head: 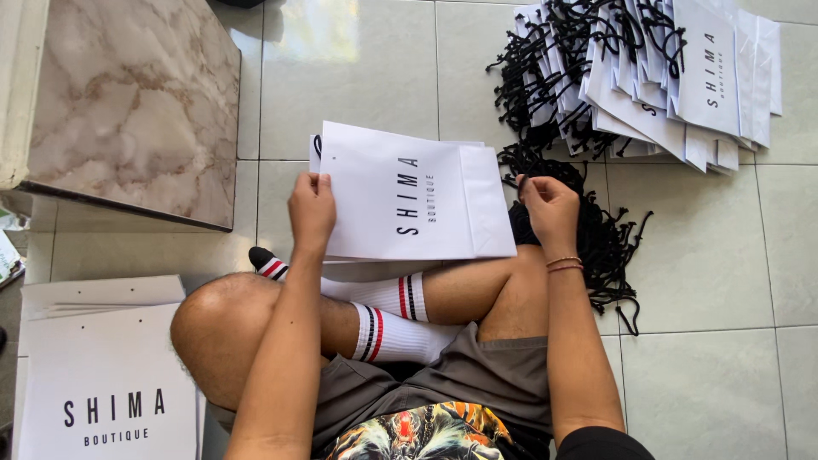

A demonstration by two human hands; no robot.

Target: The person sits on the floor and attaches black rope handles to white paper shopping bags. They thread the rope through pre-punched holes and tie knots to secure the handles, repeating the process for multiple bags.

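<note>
Pale grey floor tiles [366, 77] fill the view from the head camera, with a low block topped by a veined, pinkish marble slab [128, 102] standing at the upper left. The person sits cross-legged on the tiles, bare knees up, in white socks [388, 315] banded red and black at the cuff and grey shorts [452, 375]. The left hand [311, 209] grips the left edge of a flat white paper bag [409, 192] with dark lettering on its face, thumb on top and fingers curled beneath; the bag is held just above the shins, tilted a little, and more white sheets show directly under it. The right hand [545, 209] is off the bag's right edge, its fingers drawn together in a pinch over a loose heap of black cord handles [596, 247] lying on the tiles beside the right knee; whether a cord is actually caught between the fingertips cannot be told. Two thin bracelets [564, 264] circle that wrist. At the upper right lies a fanned stack of finished white bags [716, 77] with black cords threaded through them and spilling toward the heap. At the lower left, beside the left knee, rests a pile of flat bags without cords [102, 375], lettering upward.
</note>
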